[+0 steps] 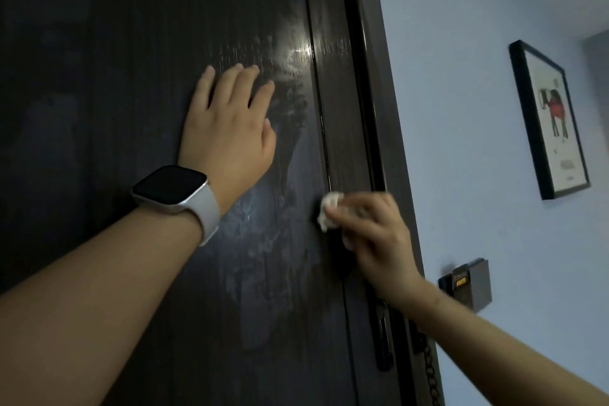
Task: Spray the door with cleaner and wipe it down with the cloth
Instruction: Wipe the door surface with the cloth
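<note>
the left hand (227, 128), fingers spread flat, presses on the dark door (99, 76); a pale smartwatch (174, 188) sits on its wrist. the right hand (369, 227) pinches a crumpled white cloth (329, 208) against the door near its right edge, beside misty cleaner streaks (273, 208). a door handle (384, 336) and chain (428, 369) lie below. on the pale wall (461, 109) hang a framed animal print (550, 122) and a grey card holder (468, 283); their writing is unreadable.
</note>
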